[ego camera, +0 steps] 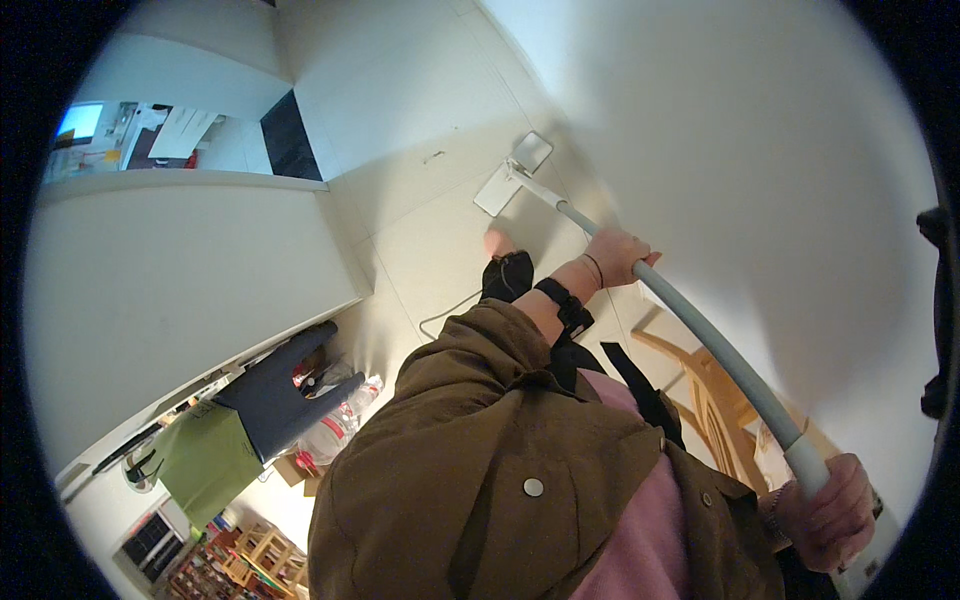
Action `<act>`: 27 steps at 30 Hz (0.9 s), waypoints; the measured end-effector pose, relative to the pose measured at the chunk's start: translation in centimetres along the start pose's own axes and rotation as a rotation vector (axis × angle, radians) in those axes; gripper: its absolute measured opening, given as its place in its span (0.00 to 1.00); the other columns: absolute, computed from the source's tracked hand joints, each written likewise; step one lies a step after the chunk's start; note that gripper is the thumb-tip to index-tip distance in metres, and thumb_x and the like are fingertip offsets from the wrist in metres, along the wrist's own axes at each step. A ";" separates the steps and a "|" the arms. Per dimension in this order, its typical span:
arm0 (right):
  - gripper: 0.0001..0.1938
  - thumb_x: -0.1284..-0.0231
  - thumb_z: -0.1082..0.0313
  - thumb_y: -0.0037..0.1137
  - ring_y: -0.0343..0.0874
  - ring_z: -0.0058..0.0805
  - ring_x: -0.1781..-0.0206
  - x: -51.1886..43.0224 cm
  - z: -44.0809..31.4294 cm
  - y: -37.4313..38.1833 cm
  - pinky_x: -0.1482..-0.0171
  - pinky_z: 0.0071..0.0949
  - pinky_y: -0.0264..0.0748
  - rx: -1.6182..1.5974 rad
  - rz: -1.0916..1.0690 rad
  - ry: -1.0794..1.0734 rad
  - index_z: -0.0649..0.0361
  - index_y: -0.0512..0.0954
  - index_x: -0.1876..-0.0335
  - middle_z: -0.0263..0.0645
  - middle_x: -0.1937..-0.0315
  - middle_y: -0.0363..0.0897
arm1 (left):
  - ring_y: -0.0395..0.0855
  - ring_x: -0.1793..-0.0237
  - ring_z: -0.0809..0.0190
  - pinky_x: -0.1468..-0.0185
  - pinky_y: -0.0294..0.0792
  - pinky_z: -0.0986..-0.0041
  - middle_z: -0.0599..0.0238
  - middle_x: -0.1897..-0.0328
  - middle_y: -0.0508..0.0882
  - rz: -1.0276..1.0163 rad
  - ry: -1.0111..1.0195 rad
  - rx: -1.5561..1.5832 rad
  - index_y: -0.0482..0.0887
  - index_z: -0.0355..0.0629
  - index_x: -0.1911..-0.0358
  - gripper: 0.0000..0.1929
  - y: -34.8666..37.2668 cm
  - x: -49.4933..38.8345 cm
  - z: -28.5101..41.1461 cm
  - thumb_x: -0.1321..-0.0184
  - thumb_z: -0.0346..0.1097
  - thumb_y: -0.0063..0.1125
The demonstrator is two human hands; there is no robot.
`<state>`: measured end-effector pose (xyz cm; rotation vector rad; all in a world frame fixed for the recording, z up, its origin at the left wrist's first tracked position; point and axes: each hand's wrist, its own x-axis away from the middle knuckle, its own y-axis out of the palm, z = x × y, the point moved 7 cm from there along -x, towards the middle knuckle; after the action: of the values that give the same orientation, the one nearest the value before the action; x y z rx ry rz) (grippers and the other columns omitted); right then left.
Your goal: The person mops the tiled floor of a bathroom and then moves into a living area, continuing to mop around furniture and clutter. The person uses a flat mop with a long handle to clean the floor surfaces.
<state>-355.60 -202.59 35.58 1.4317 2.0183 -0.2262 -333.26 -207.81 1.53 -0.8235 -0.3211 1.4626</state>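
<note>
My left hand point(619, 257) is closed around the grey-green pole point(697, 326) of a flat mop, partway along it. My right hand point(832, 514) grips the pole's pale upper end at the lower right. The pole slants away to the upper left, where a white hinged joint meets the flat rectangular mop head point(499, 191). This head rests on the pale tiled floor point(420, 202), close to the foot of the white wall and just beyond a bare foot point(498, 243). A black band is on my left wrist.
A small dark mark point(433, 157) shows on the floor left of the mop head. A wooden chair point(709, 390) stands below the pole at the right. Plastic bottles point(330, 435), a green and dark blue bag point(206, 457) and a white partition point(195, 277) are at the left.
</note>
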 end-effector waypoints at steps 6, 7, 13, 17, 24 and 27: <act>0.10 0.57 0.67 0.60 0.60 0.05 0.91 -8.8 7.7 4.4 0.84 0.03 0.56 -0.236 -0.091 -0.044 0.49 0.69 0.83 0.18 0.94 0.62 | 0.72 0.87 0.53 0.82 0.63 0.63 0.63 0.92 0.71 0.187 -0.068 -0.004 0.69 0.48 0.93 0.18 -6.4 -4.4 -7.7 0.49 0.43 0.55; 0.11 0.57 0.66 0.61 0.61 0.05 0.91 -10.5 9.3 5.1 0.84 0.02 0.57 -0.271 -0.143 -0.038 0.49 0.69 0.83 0.18 0.94 0.63 | 0.72 0.87 0.53 0.82 0.63 0.63 0.63 0.92 0.72 0.207 -0.085 -0.011 0.68 0.48 0.93 0.18 -7.7 -5.0 -9.2 0.50 0.42 0.55; 0.12 0.57 0.65 0.62 0.63 0.06 0.92 -19.4 16.4 10.2 0.85 0.02 0.61 -0.401 -0.236 0.038 0.49 0.68 0.86 0.19 0.94 0.66 | 0.73 0.86 0.53 0.81 0.64 0.64 0.61 0.91 0.73 0.247 -0.215 -0.009 0.69 0.48 0.93 0.18 -17.2 -7.1 -17.0 0.48 0.42 0.53; 0.09 0.55 0.64 0.57 0.58 0.07 0.92 -23.1 19.5 16.6 0.84 0.04 0.58 -0.283 -0.203 0.020 0.47 0.68 0.84 0.18 0.94 0.61 | 0.73 0.85 0.51 0.79 0.65 0.62 0.60 0.90 0.73 0.242 -0.262 -0.035 0.71 0.46 0.91 0.18 -22.8 -7.0 -20.6 0.46 0.43 0.50; 0.06 0.50 0.63 0.47 0.49 0.09 0.92 -27.2 25.6 33.5 0.81 0.08 0.52 -0.230 -0.249 0.068 0.44 0.69 0.80 0.17 0.94 0.53 | 0.76 0.80 0.50 0.74 0.67 0.61 0.59 0.87 0.75 0.143 -0.425 -0.081 0.74 0.46 0.89 0.18 -33.8 -4.1 -29.1 0.45 0.45 0.48; 0.05 0.51 0.63 0.48 0.51 0.10 0.90 -29.0 27.9 41.3 0.78 0.11 0.55 -0.301 -0.413 0.217 0.44 0.68 0.80 0.18 0.93 0.55 | 0.76 0.78 0.50 0.72 0.68 0.61 0.59 0.85 0.77 0.123 -0.515 -0.087 0.75 0.45 0.88 0.19 -39.5 -2.9 -33.0 0.44 0.47 0.46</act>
<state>-301.71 -222.68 40.02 0.8767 2.3941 0.0641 -282.58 -216.42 5.41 -0.5298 -0.7345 1.7779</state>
